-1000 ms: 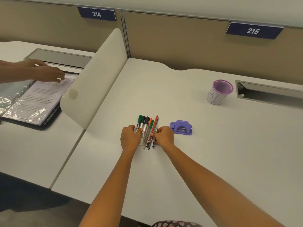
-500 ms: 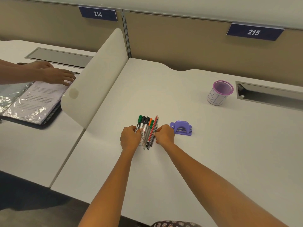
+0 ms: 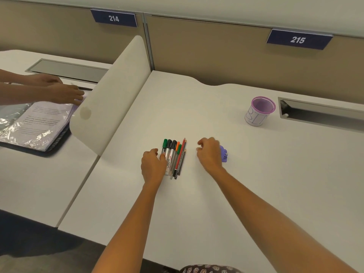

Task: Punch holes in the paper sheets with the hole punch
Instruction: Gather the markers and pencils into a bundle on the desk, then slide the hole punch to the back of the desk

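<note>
The purple hole punch sits on the white desk in front of me, to the right of centre, and my right hand covers most of it, so only its right end shows. I cannot tell whether that hand touches the punch. My fingers there are loosely curled and a little apart, gripping nothing that I can see.

Just to the left, a gap of bare desk lies between my right hand and a tidy row of pens and pencils, lying side by side and pointing away from me: a green-capped marker, two black-capped ones, an orange and a green pen, then a red pencil and a dark one. My left hand rests against the left side of the row, fingers bent and close together, the thumb touching the nearest marker, closed around none of them.

Farther back on the right stands a purple-rimmed mesh cup with paper wrapped around it, well apart from the punch.

Beyond the curved divider panel on my left, at the next desk, another person's hands lie on paper sheets in a binder with shiny plastic sleeves.
</note>
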A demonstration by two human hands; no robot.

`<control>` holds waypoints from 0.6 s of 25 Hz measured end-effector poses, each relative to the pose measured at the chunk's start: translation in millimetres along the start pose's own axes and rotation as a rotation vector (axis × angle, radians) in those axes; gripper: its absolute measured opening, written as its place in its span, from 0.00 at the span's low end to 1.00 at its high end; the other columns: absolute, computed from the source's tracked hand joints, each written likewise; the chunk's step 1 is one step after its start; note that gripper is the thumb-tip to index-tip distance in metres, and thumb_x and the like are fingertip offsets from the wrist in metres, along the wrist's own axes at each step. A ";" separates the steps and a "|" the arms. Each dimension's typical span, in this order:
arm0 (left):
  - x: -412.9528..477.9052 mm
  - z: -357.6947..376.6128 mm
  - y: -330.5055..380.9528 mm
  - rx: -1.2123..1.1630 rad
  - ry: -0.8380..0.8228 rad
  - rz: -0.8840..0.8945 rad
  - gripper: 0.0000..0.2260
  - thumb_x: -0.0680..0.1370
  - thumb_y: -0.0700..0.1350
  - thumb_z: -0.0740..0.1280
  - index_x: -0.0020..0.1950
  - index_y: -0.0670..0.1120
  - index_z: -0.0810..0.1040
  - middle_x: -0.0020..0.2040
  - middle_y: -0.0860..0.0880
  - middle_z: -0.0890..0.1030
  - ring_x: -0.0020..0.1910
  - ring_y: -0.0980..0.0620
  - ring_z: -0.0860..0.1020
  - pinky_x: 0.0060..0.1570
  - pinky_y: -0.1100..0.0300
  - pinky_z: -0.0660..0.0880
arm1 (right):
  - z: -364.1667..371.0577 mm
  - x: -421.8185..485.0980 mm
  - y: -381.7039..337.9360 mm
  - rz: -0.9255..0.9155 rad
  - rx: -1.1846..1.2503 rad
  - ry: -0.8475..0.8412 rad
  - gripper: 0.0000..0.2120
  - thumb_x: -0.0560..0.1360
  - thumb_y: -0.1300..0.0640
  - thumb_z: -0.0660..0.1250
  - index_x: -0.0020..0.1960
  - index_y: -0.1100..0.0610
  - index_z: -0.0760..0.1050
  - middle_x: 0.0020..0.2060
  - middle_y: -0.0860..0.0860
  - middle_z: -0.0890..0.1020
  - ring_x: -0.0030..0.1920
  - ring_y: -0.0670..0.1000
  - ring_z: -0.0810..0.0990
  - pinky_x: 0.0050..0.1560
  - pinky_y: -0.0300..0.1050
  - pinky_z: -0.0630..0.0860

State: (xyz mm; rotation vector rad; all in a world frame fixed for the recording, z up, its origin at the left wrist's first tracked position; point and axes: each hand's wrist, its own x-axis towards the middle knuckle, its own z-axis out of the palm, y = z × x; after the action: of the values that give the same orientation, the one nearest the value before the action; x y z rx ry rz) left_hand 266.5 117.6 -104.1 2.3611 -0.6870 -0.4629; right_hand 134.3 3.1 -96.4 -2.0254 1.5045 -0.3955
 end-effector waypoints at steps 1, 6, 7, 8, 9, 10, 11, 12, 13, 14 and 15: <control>-4.6 0.5 5.3 -0.026 0.021 0.054 0.16 0.79 0.46 0.63 0.65 0.42 0.75 0.59 0.43 0.78 0.55 0.45 0.78 0.52 0.54 0.75 | -11.8 5.9 9.5 0.030 0.009 0.051 0.12 0.77 0.63 0.62 0.58 0.61 0.78 0.57 0.58 0.77 0.59 0.58 0.75 0.56 0.53 0.75; -23.4 30.0 57.0 -0.186 -0.191 0.156 0.12 0.79 0.45 0.64 0.58 0.42 0.80 0.54 0.46 0.82 0.52 0.47 0.80 0.50 0.60 0.73 | -47.5 18.7 63.8 0.401 0.186 0.142 0.14 0.76 0.64 0.60 0.57 0.62 0.80 0.56 0.58 0.82 0.57 0.60 0.79 0.54 0.47 0.74; -24.6 41.4 65.8 -0.192 -0.290 0.134 0.10 0.79 0.44 0.64 0.55 0.42 0.81 0.51 0.46 0.83 0.52 0.46 0.79 0.49 0.61 0.71 | -50.1 15.8 70.1 0.448 0.231 0.120 0.12 0.76 0.64 0.60 0.53 0.62 0.82 0.51 0.58 0.83 0.54 0.61 0.79 0.51 0.47 0.74; -25.3 52.9 73.5 -0.169 -0.370 0.128 0.08 0.79 0.44 0.63 0.48 0.44 0.81 0.45 0.47 0.82 0.49 0.45 0.78 0.47 0.61 0.70 | -52.5 11.9 74.2 0.486 0.270 0.096 0.11 0.76 0.64 0.60 0.43 0.60 0.81 0.43 0.57 0.82 0.48 0.61 0.78 0.47 0.46 0.73; -26.5 62.0 79.5 -0.134 -0.413 0.120 0.10 0.79 0.44 0.62 0.41 0.45 0.78 0.39 0.47 0.79 0.45 0.42 0.76 0.42 0.60 0.68 | -52.6 8.8 75.7 0.509 0.295 0.080 0.13 0.75 0.65 0.59 0.33 0.57 0.75 0.34 0.55 0.77 0.41 0.60 0.74 0.41 0.45 0.70; -26.9 70.4 84.8 -0.092 -0.433 0.106 0.12 0.79 0.45 0.61 0.39 0.41 0.76 0.37 0.43 0.78 0.44 0.38 0.76 0.38 0.58 0.67 | -50.9 6.9 76.0 0.520 0.311 0.063 0.16 0.74 0.66 0.58 0.28 0.56 0.66 0.29 0.53 0.71 0.36 0.57 0.68 0.37 0.44 0.66; -26.8 76.6 90.1 -0.055 -0.438 0.087 0.14 0.80 0.45 0.59 0.43 0.37 0.77 0.41 0.38 0.80 0.46 0.35 0.78 0.37 0.55 0.68 | -49.4 4.6 74.5 0.518 0.304 0.042 0.18 0.74 0.66 0.58 0.27 0.55 0.61 0.27 0.52 0.66 0.34 0.55 0.64 0.35 0.43 0.62; -25.7 82.2 93.1 -0.029 -0.422 0.071 0.16 0.80 0.45 0.58 0.49 0.33 0.77 0.47 0.35 0.81 0.49 0.35 0.79 0.39 0.53 0.71 | -48.1 3.1 72.1 0.510 0.295 0.018 0.18 0.73 0.66 0.58 0.27 0.55 0.59 0.26 0.52 0.64 0.31 0.54 0.62 0.33 0.43 0.60; -24.4 85.7 96.1 -0.007 -0.411 0.058 0.17 0.81 0.46 0.58 0.53 0.33 0.77 0.51 0.35 0.81 0.49 0.37 0.79 0.41 0.52 0.71 | -47.5 2.8 70.2 0.501 0.283 -0.005 0.18 0.73 0.65 0.58 0.27 0.56 0.59 0.26 0.52 0.64 0.29 0.52 0.61 0.31 0.43 0.59; -22.9 87.6 98.1 0.016 -0.404 0.050 0.16 0.81 0.45 0.57 0.55 0.33 0.76 0.53 0.36 0.81 0.46 0.39 0.78 0.40 0.53 0.70 | -46.4 4.4 68.9 0.497 0.279 -0.029 0.17 0.74 0.65 0.58 0.28 0.56 0.60 0.26 0.52 0.65 0.28 0.51 0.62 0.29 0.42 0.59; -21.7 88.1 100.2 0.035 -0.406 0.042 0.16 0.81 0.45 0.57 0.55 0.34 0.76 0.53 0.37 0.81 0.44 0.42 0.76 0.39 0.55 0.68 | -46.4 6.1 67.5 0.503 0.283 -0.051 0.17 0.74 0.65 0.59 0.28 0.57 0.60 0.27 0.51 0.65 0.28 0.50 0.63 0.28 0.41 0.59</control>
State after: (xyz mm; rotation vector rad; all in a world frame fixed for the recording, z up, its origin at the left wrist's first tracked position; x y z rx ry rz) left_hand 171.2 21.8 -100.5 2.2995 -0.9297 -0.9326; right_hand 58.7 -28.6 -101.5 -1.3717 1.7447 -0.3235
